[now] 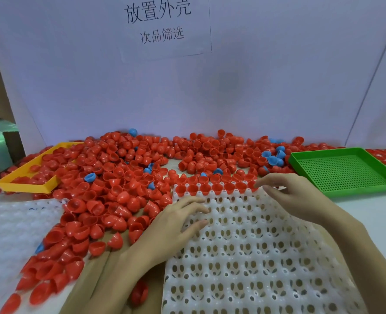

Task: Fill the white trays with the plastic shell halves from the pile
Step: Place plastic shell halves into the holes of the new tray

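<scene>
A white tray point(251, 257) with rows of holes lies in front of me. Its far row holds several red shell halves point(205, 188), open side up. A big pile of red shell halves point(110, 177), with a few blue ones point(273, 158) mixed in, covers the table behind and to the left. My left hand point(176, 223) rests flat on the tray's left part, fingers straight, holding nothing. My right hand point(294, 196) hovers over the tray's far right corner, fingers relaxed, fingertips close to the last red shell of the row.
A green perforated tray point(346, 171) stands at the right. A yellow tray point(26, 177) half buried in red shells sits at the left. Another white tray point(8, 234) lies at the near left. A white board with printed signs stands behind the pile.
</scene>
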Available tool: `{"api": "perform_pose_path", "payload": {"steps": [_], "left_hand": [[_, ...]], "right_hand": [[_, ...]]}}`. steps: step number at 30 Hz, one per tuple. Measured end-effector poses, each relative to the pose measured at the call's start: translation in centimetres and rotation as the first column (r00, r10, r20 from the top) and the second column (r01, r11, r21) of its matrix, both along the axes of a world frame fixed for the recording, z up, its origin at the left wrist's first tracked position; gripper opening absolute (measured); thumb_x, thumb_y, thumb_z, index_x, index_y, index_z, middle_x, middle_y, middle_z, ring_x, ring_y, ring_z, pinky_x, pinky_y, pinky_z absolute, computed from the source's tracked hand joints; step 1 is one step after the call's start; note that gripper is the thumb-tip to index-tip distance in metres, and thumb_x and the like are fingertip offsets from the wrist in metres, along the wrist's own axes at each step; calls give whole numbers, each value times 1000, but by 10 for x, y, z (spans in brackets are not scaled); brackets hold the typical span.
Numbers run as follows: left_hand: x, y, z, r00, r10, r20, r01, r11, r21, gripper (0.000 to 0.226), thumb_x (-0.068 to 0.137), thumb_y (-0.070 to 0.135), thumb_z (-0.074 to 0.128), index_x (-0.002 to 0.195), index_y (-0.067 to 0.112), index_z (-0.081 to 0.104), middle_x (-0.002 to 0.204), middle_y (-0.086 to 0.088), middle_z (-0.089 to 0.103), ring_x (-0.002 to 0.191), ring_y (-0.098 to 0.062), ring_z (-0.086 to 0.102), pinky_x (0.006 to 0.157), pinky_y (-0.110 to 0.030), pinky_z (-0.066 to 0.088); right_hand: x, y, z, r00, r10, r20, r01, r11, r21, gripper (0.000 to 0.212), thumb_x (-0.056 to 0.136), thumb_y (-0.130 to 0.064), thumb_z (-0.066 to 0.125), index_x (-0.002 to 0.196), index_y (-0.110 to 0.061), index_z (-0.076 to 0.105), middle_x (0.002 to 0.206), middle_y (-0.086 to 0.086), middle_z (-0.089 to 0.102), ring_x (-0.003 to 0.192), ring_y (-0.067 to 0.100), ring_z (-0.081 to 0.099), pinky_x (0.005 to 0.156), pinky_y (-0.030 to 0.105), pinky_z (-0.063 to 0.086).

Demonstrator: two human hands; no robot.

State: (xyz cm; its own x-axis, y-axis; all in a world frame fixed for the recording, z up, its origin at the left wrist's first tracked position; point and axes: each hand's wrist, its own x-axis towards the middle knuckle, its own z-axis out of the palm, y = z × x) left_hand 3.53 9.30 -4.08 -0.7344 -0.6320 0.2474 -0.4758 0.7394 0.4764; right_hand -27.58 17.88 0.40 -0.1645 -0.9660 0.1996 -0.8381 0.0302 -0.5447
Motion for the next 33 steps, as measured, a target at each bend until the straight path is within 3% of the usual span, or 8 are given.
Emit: {"api": "perform_pose_path", "payload": {"steps": [7,13,19,22,25,27,30,33], "left_hand": [[2,-5,4,1000,-21,-12,22,996,89,29,103,52,57,130,44,65,146,40,42,136,22,33,102,1,24],[-31,-33,37,991,64,-117,-54,995,86,20,104,41,58,115,32,72,107,24,65,106,9,56,90,-16,45],[-84,-113,56,966,208,156,-190,975,-119,33,107,35,53,131,17,67,138,-4,56,130,-21,51,112,-44,44],[-90,-140,50,944,153,293,-145,988,-49,33,109,35,50,118,12,73,124,-6,65,118,-23,61,106,-47,49],[-89,-158,36,940,139,312,-144,990,-8,47,111,32,45,99,-1,75,128,-11,70,118,-28,64,107,-51,49],[-89,-161,29,924,147,354,-146,989,-29,48,113,30,39,110,2,77,149,-4,59,135,-26,53,116,-49,41],[-84,-162,23,903,177,392,-158,984,-82,43,114,33,36,133,18,71,155,0,50,142,-25,40,119,-49,33],[-78,-158,26,934,180,307,-159,983,-93,41,113,32,38,122,18,76,151,0,51,140,-20,44,119,-50,32]], "right_hand": [[-3,0,-15,998,57,-2,-57,996,71,35,107,-20,55,134,-38,67,140,-22,61,118,-1,62,105,30,52],[5,-4,-23,997,-12,-74,10,1000,-28,38,105,-7,53,131,-28,71,136,-12,67,128,8,59,109,29,48],[5,-2,-23,998,-6,-61,4,999,-32,40,105,-4,50,133,-25,69,137,-12,66,132,7,56,113,29,45],[4,-2,-23,1000,12,-29,-13,1000,-27,40,105,-5,50,135,-25,67,137,-14,63,132,6,54,111,28,45],[3,-3,-25,999,25,-19,-26,999,-19,39,106,-7,51,135,-27,66,137,-16,62,132,4,52,113,31,45],[2,-5,-26,999,28,-24,-28,999,-16,39,105,-8,51,136,-28,65,137,-17,61,133,4,51,114,34,45],[4,-5,-26,999,30,-26,-31,999,-13,40,105,-7,52,135,-29,66,136,-18,61,133,4,51,114,34,45],[4,-5,-25,999,34,-23,-35,999,-16,40,105,-7,52,136,-28,65,137,-17,61,134,3,50,115,31,44]]}}
